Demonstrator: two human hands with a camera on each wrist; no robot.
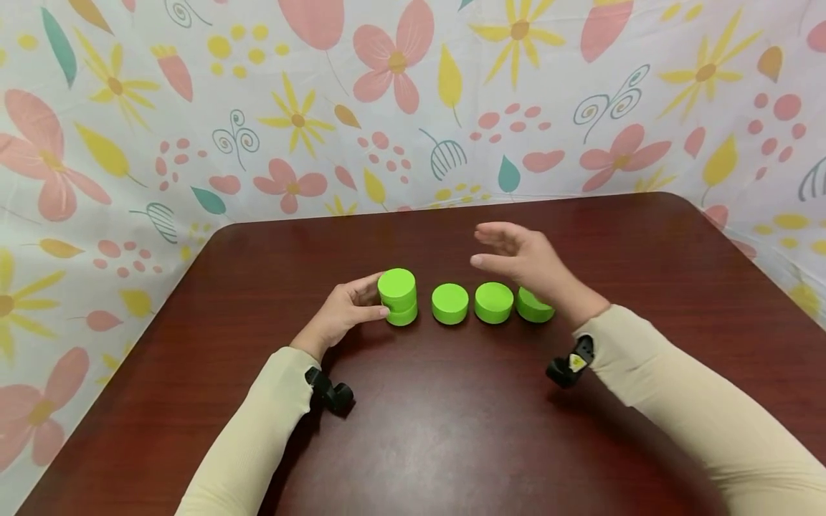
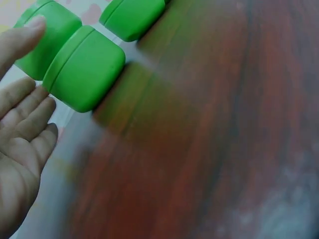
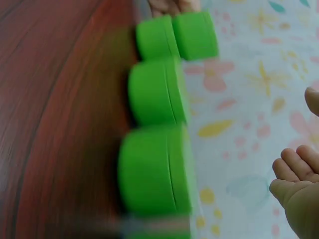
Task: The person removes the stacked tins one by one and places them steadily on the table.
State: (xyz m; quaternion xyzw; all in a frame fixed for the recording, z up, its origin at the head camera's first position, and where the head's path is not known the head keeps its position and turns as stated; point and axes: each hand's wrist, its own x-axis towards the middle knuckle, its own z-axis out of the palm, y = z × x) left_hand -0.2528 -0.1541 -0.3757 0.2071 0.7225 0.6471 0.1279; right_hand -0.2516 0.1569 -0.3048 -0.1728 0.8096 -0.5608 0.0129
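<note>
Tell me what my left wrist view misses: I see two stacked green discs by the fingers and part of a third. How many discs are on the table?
Observer: Five. The head view shows the stack of two and three single discs in a row to its right: the first, the second and a third partly behind the right hand.
Operator: Does the right hand hold anything?
Observer: No. It is above the row, fingers straight, holding nothing.
Operator: And the left hand?
Observer: In the head view, the left hand rests on the table with its fingers against the stack's left side.
</note>
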